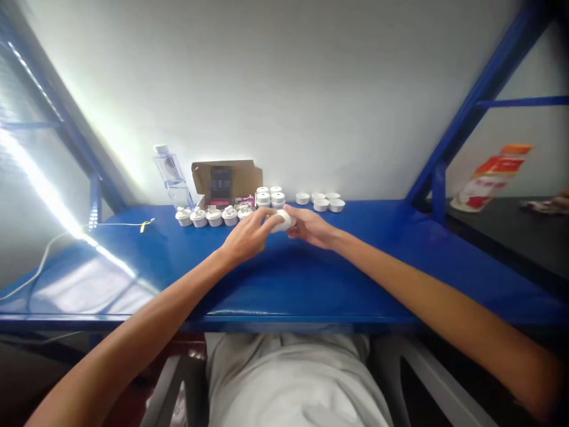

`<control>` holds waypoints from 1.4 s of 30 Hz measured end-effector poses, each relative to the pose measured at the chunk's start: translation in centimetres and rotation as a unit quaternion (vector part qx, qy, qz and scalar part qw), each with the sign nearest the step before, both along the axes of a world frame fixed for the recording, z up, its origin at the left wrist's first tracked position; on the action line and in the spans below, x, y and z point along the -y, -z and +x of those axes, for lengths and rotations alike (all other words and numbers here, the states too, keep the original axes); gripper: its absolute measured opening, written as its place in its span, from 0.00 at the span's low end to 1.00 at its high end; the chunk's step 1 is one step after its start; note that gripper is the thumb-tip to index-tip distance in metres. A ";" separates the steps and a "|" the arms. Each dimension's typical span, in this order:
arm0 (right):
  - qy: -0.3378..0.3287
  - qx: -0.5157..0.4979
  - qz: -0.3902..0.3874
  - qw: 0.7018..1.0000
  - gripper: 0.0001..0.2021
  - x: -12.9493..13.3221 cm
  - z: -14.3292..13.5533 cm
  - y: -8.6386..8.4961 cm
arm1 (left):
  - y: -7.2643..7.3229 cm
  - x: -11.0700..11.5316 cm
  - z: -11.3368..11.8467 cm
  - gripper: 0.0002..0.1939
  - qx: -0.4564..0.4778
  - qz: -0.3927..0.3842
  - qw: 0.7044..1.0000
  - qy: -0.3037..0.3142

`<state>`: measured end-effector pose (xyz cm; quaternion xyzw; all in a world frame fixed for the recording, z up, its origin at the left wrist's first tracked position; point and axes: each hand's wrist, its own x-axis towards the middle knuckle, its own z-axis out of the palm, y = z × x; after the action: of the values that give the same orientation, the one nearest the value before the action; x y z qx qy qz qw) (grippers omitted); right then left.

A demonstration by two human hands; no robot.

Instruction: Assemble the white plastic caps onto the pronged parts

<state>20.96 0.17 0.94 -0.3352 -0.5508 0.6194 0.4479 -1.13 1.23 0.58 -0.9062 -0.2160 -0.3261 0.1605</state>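
Note:
Near the middle of the blue table, my left hand [251, 234] and my right hand [311, 227] both grip a small round white piece [283, 221], their fingers wrapped round its two sides. Left of my hands is a row of several white cups [214, 218] with lumpy white contents. Just behind my hands, capped white round pieces [263, 198] are stacked. Several open white cups [320, 204] stand to the right of the stack.
An open cardboard box [246, 178] and a clear bottle [173, 178] stand at the back left. A white cable [44, 258] crosses the left side. Beyond the right frame post [438, 193], a red and white bottle [486, 181] stands on a dark table [511, 231], near a person's hand.

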 end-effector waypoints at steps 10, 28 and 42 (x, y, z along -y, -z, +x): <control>0.119 0.322 0.444 0.827 0.15 -0.5 1.9 0.0 | -0.3 -0.3 0.3 0.26 0.275 -0.476 0.835 -0.012; 0.283 0.592 0.314 0.686 0.17 -4.1 6.8 2.6 | -0.3 -1.9 -0.9 0.24 0.339 -0.560 0.756 -0.010; 0.232 0.598 0.255 0.724 0.15 -2.6 4.1 2.4 | -0.9 -1.1 -0.4 0.21 0.288 -0.547 0.785 -0.051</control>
<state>25.08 2.79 -1.43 -0.6265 -0.7465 0.0033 0.2240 -1.56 2.31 1.48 -0.6940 -0.4400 -0.3906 -0.4150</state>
